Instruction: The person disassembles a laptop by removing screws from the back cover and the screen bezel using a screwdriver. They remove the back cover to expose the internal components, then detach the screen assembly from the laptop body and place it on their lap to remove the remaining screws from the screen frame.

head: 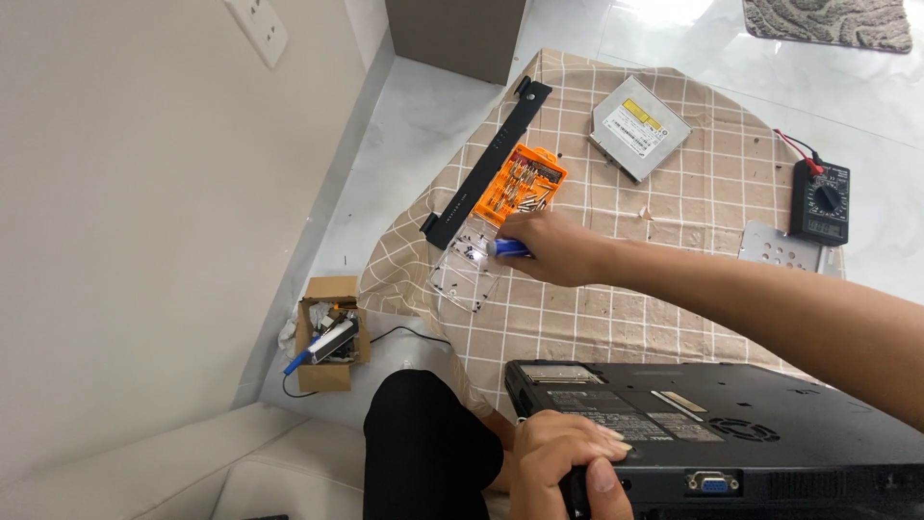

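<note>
Head view. At frame centre, the right hand (556,248) is closed around a blue-handled screwdriver (509,248), its tip over the clear lid (466,268) of the orange bit case (521,186) on the checked cloth (616,318). At lower centre, the left hand (563,464) grips the corner of an upturned black laptop (731,433). An optical drive (639,127) and multimeter (820,202) lie at upper right.

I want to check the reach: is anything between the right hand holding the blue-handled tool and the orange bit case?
Nothing visible. The right hand holds the blue-handled tool just below the open orange bit case, over its clear plastic lid. Only bare checked cloth and the lid lie there.
</note>
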